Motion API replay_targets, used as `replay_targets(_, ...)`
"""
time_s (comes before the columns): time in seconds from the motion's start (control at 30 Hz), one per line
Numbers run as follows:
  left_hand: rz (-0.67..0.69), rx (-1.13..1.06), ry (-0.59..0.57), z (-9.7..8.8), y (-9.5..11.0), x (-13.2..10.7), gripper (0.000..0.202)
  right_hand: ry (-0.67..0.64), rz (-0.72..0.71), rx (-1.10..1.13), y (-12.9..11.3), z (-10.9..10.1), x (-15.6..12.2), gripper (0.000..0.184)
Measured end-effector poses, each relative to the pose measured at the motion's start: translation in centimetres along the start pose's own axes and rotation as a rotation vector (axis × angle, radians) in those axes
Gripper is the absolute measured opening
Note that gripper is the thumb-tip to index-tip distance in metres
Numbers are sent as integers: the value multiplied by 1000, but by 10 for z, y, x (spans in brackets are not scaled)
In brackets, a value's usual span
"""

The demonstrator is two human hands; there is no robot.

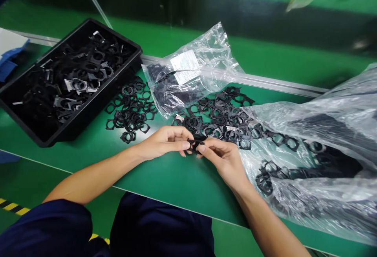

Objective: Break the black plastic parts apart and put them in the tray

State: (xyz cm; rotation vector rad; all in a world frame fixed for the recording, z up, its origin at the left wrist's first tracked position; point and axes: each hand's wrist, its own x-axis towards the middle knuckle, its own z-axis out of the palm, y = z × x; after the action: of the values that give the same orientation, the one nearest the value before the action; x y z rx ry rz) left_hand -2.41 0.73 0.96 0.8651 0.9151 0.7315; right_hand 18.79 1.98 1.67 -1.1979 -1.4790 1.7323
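Between my two hands is a small black ring-shaped part (194, 145), held a little above the green table. My left hand (167, 142) pinches its left side with thumb and fingers. On the right side, my right hand (221, 155) grips it the same way. Fingers cover much of the part, so its exact shape is hard to see. Just beyond my hands lies a loose heap of black and grey ring-shaped plates (218, 117). To the left of it is a pile of thin black rings (132, 107).
A black bin (136, 54) with many similar plates stands at the left. A clear labelled bag (212, 58) of black parts lies at the back. The large plastic bag (338, 206) at the right spills parts. A metal rail (273, 84) edges the table.
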Motion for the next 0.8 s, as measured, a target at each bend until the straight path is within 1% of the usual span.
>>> replay_targets(0.1,9,58,52,2,0,-1,33,30,14,58,1,1,0,33)
replay_targets(0.17,-4,73,64,2,0,-1,32,50,30,130,2,2,0,27)
replay_targets(0.23,-25,27,42,1,-1,0,33,32,57,215,2,2,1,24)
replay_targets(0.37,-44,-125,-57,1,-2,2,37,-81,99,357,1,1,2,22)
replay_targets(0.47,-20,-147,-70,2,-2,2,36,-81,103,384,0,1,2,22)
replay_targets(0.53,-4,-120,-36,3,-3,1,33,-43,119,391,1,1,2,22)
replay_targets(0.67,49,-57,74,3,-7,2,30,52,148,396,5,2,3,21)
replay_targets(0.8,112,7,187,6,-10,2,27,121,128,382,8,5,3,18)
